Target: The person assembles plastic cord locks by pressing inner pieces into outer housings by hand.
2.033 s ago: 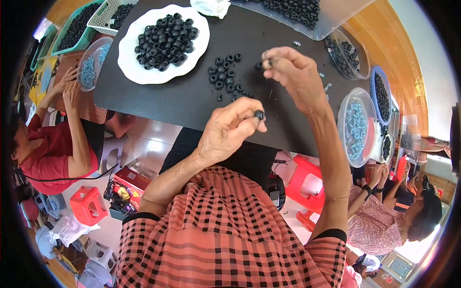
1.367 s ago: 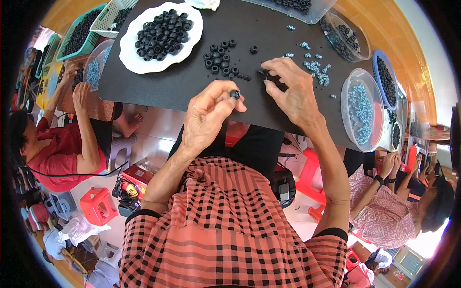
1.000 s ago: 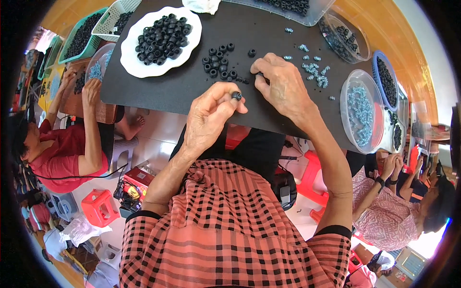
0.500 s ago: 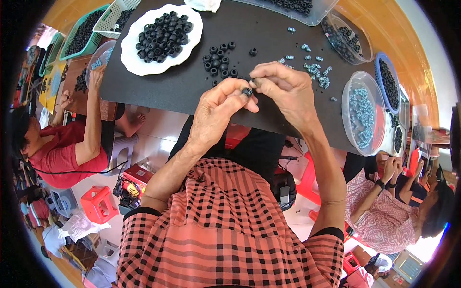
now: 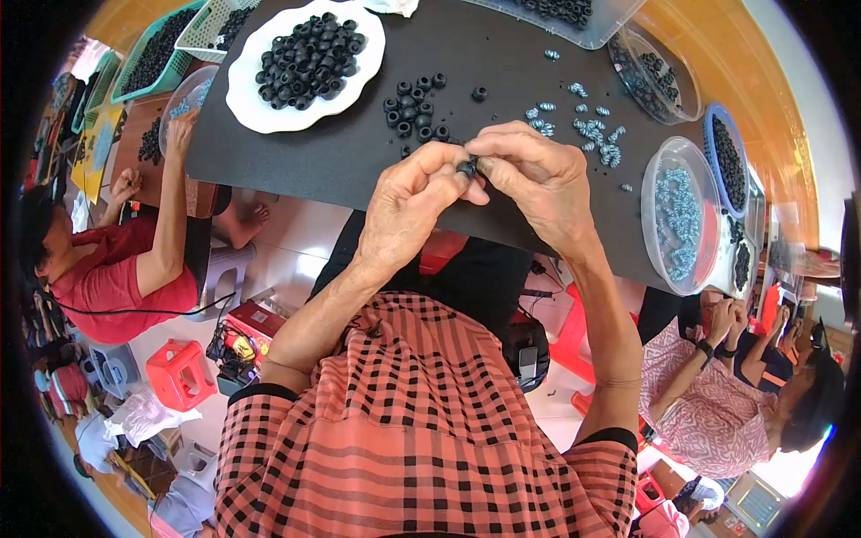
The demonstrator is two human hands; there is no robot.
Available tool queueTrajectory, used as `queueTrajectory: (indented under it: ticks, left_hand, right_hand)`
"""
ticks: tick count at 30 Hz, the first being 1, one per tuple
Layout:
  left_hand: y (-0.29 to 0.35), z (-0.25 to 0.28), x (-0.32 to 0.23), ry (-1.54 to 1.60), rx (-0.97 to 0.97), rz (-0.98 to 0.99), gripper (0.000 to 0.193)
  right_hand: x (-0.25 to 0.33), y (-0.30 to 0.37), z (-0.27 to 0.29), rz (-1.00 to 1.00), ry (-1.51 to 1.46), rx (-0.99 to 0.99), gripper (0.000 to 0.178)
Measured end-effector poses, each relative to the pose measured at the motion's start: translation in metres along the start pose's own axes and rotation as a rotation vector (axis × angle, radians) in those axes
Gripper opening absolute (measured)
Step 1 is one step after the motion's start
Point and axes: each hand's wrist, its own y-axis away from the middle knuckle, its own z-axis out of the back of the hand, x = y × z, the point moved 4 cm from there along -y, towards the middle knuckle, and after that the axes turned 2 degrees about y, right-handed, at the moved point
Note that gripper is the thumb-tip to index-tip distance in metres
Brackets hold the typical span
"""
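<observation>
My left hand (image 5: 414, 193) pinches a small round black piece with a hole (image 5: 467, 168) between thumb and fingertips, just over the table's near edge. Against that piece, my right hand (image 5: 538, 175) has its thumb and forefinger pressed together; whatever they hold is hidden. Past my left hand lies a loose group of similar black pieces (image 5: 415, 109) on the dark table (image 5: 529, 90). Beyond my right hand are scattered blue-and-dark coiled pieces (image 5: 594, 134). A white scalloped plate (image 5: 244, 90) heaped with black pieces stands at the far left.
At right stand a clear tub (image 5: 657, 208) of blue coils, a blue-rimmed basket (image 5: 713, 134) of dark pieces and a round clear container (image 5: 619, 63). A clear tray (image 5: 603, 27) sits at the far edge. People work at left (image 5: 134, 278) and right (image 5: 708, 386).
My right thumb and forefinger have come in against the black piece, which was apart from them before. My left hand keeps its pinch. The view has shifted slightly.
</observation>
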Motion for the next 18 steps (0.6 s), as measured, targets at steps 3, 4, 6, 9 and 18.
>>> queueTrajectory:
  ticks: [3, 4, 6, 9, 18]
  left_hand:
    - [0.000, 0.000, 0.000, 0.040, -0.027, 0.011, 0.018]
    - [0.000, 0.000, 0.000, 0.042, -0.028, 0.010, 0.018]
    - [0.000, -0.001, 0.001, 0.070, -0.037, 0.008, 0.018]
    - [0.000, 0.003, 0.005, -0.023, -0.036, 0.021, 0.018]
    - [0.000, 0.003, 0.006, 0.038, -0.001, 0.003, 0.020]
  right_hand:
    - [0.000, 0.001, -0.002, -0.055, -0.073, -0.001, 0.016]
    - [-0.001, 0.001, -0.002, -0.056, -0.071, 0.000, 0.016]
    - [-0.005, 0.003, -0.001, -0.052, -0.049, 0.009, 0.018]
    - [-0.003, 0.004, -0.003, -0.070, -0.059, 0.013, 0.016]
    - [0.009, 0.003, 0.000, 0.189, 0.328, 0.061, 0.015]
